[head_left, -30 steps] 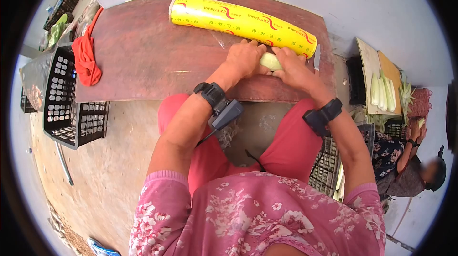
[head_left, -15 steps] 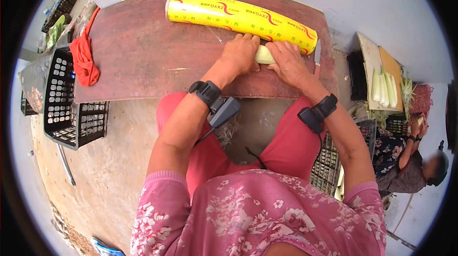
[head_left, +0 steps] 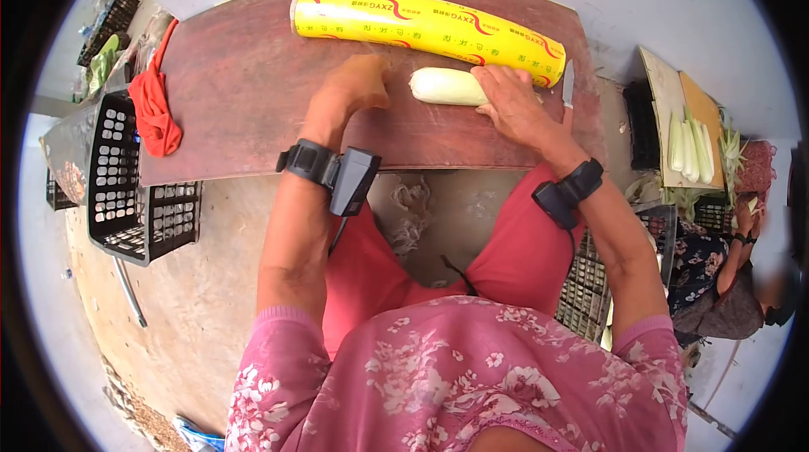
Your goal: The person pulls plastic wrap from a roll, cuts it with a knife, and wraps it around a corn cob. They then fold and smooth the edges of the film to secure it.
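On the dark red table (head_left: 227, 73) lies a pale whitish-green, cylindrical vegetable (head_left: 447, 86) that looks like an ear of corn; it is smooth and a little shiny. My right hand (head_left: 516, 102) is closed over its right end, hiding that end. To the left, apart from the vegetable, my left hand (head_left: 352, 85) hovers over the table with its fingers curled together. Whatever they may pinch is hidden. Just behind the vegetable lies a big yellow printed roll of cling film (head_left: 430, 26). A knife (head_left: 568, 85) rests to the right of my right hand.
A red cloth (head_left: 153, 111) hangs at the table's left edge, above a black plastic crate (head_left: 114, 178). Several pale green vegetables (head_left: 693, 147) lie on a board at right. Another person (head_left: 716, 283) sits there. A crate (head_left: 583, 288) stands beside my right leg.
My left hand has left the vegetable and moved leftward, baring the vegetable's left end. My right hand stays on its right end, shifted slightly right.
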A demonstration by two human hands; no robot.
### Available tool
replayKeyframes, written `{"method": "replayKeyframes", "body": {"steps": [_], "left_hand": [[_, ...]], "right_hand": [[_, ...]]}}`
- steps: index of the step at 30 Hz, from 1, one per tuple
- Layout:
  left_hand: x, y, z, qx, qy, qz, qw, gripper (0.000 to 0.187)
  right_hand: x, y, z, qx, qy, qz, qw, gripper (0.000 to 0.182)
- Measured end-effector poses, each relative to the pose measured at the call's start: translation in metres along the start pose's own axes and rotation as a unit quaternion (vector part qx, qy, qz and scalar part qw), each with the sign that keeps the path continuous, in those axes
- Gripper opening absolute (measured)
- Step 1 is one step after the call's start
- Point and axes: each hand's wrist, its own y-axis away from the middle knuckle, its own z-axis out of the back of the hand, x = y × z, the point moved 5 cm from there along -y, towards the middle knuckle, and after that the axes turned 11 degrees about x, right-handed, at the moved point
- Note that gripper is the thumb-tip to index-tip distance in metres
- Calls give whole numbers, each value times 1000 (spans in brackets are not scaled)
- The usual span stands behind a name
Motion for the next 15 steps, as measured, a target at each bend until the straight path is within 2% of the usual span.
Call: {"method": "replayKeyframes", "body": {"steps": [3,6,8,10,11,12,14,15], "left_hand": [[7,19,12,-143,-5,56,988,23],[-16,30,27,-278,13,64,958,21],[-44,35,26,-363,12,-61,930,24],[-74,39,16,-434,-15,-197,879,24],[-86,35,3,-416,-44,-235,877,31],[-93,23,-14,-303,-48,-221,926,47],[-103,11,-38,-297,-114,-240,917,66],[-104,7,-40,-282,-130,-226,923,68]], "right_hand": [[0,0,1,11,-5,0,1000,49],[0,0,2,19,-6,-1,1000,50],[-1,0,2,17,-6,0,1000,51],[-1,0,2,19,-11,-1,1000,51],[-2,0,1,21,-14,-3,1000,52],[-2,0,2,23,-17,-5,1000,52],[-3,0,3,33,-21,-13,999,55],[-3,0,3,37,-23,-17,999,56]]}}
